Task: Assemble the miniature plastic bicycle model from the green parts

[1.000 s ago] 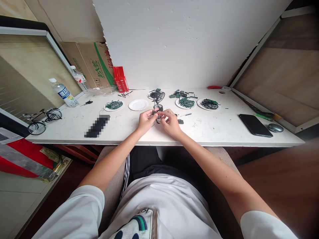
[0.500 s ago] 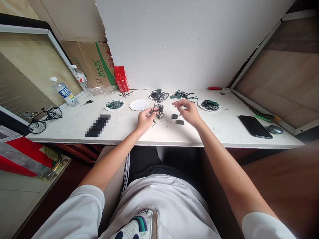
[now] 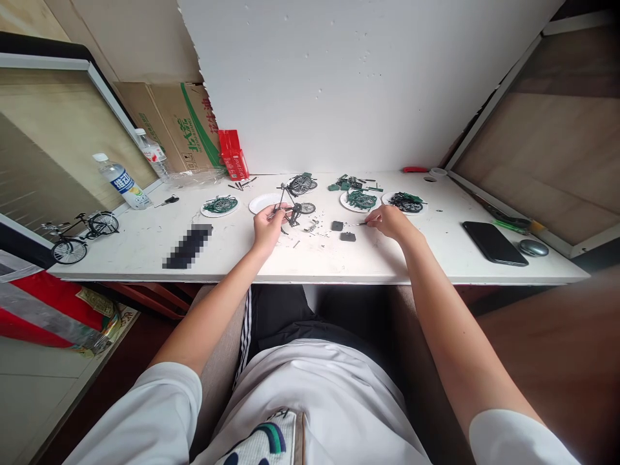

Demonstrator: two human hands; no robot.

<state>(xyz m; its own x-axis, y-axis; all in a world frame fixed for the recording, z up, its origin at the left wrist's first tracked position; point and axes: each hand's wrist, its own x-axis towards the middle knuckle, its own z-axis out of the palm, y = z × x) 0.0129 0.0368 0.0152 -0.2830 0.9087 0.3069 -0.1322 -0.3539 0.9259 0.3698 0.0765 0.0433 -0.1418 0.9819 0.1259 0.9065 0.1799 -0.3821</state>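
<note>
Wrapped around the frame of a small black model bicycle (image 3: 294,213), my left hand (image 3: 268,227) holds it just above the table, its wheels pointing away to the right. My right hand (image 3: 391,223) is closed on a thin small screwdriver (image 3: 359,224), whose metal shaft points left. Close to its tip lie two dark square blocks, one block (image 3: 337,225) and a second block (image 3: 347,237). Tiny loose parts (image 3: 314,226) are scattered between my hands. My left fingers partly hide the bicycle's frame.
Behind my hands stand paper plates, one with green bicycle parts (image 3: 361,200), another with black and green parts (image 3: 407,203). A finished model bicycle (image 3: 80,234) stands at left. Bottles (image 3: 123,182) and a red box (image 3: 233,155) sit behind; a phone (image 3: 494,243) lies right.
My right hand has moved right and down to the table and now holds a small screwdriver. My left hand has shifted left with the bicycle, which has turned.
</note>
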